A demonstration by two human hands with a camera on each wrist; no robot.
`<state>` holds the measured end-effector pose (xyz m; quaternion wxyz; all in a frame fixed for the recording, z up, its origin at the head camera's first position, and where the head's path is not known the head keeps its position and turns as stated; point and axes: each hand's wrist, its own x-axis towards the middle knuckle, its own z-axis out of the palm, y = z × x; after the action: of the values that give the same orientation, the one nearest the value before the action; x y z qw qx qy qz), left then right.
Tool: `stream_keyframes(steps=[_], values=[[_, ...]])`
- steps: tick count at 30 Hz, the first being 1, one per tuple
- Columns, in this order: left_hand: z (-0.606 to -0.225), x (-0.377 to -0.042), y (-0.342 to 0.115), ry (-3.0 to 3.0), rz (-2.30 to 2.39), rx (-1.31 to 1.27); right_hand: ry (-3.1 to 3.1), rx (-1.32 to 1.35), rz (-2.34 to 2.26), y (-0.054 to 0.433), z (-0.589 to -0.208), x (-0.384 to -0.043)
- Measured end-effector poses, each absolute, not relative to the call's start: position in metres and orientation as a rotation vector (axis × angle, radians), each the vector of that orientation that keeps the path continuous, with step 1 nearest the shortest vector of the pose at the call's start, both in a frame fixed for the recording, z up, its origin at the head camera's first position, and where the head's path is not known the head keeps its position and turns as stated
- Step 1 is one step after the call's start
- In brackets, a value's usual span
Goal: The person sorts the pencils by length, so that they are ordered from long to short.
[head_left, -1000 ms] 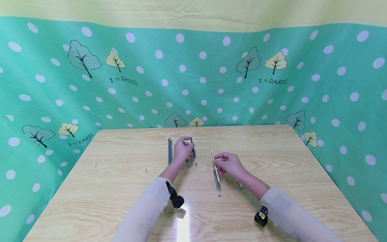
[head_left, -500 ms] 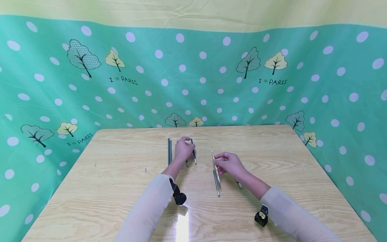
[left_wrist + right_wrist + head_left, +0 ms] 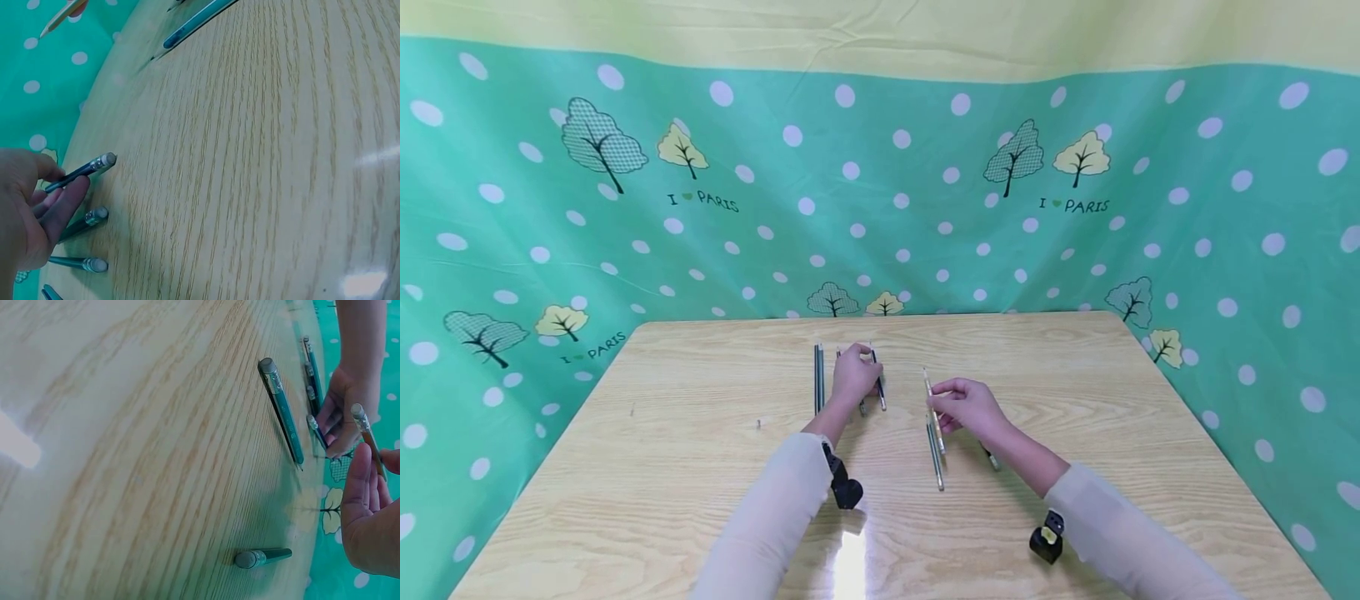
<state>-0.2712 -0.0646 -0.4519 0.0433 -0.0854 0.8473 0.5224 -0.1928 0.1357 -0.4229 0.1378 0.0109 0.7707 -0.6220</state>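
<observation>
Head view: the right hand [image 3: 970, 406] pinches the yellow pencil [image 3: 368, 437], and left of that pencil the left hand [image 3: 853, 377] pinches a dark pencil [image 3: 81, 171]. A slackening pinch could drop the yellow pencil onto the green pencil [image 3: 284, 412] near it; both hands angle inward toward it.

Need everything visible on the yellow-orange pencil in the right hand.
The yellow-orange pencil is slim and straight, its shaft apparently painted wood. One end has a grey eraser in a silvery, metal-looking band; the other is a sharpened tip. The right hand pinches it partway along, fingers hiding part of the shaft. It is held above the table, tip toward the far edge, eraser toward the person. Only that hand visibly touches it. Any lettering is too small to tell.
</observation>
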Motion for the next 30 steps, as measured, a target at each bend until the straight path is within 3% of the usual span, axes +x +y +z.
stream_keyframes(steps=[30], values=[[-0.453,-0.272,-0.062,2.74,1.31,-0.193,2.253,0.068,-1.791,0.139,-0.423,-0.208]])
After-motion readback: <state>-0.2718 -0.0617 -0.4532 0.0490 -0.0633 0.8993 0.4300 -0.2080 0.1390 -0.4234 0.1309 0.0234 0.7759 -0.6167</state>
